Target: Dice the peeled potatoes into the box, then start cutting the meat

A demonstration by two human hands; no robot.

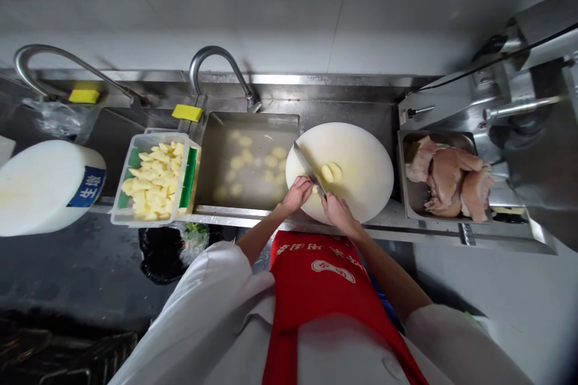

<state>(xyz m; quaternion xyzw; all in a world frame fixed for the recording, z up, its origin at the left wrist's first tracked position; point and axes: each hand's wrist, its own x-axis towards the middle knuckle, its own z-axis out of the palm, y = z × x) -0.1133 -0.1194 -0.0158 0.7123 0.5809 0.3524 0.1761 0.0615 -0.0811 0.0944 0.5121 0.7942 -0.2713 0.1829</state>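
On a round white chopping board (365, 156), my right hand (338, 210) grips a kitchen knife (307, 163) by its handle, the blade pointing away to the upper left. Close against the blade's left side, my left hand (300, 192) has its fingers curled round a piece of peeled potato (315, 190), mostly hidden by the fingers and knife. Right of the blade lie peeled potato pieces (332, 172), side by side. To the left, several peeled potatoes (246, 156) sit under cloudy water in a sink (208, 156).
Left of the sink stands a clear plastic tub (118, 204) heaped with cut potato chunks (156, 183). A metal tray (412, 201) of raw meat (451, 174) is at the right, beside a machine. Two taps, one tap (217, 51) over the sink, rise behind. Another thick white board (40, 183) lies far left.
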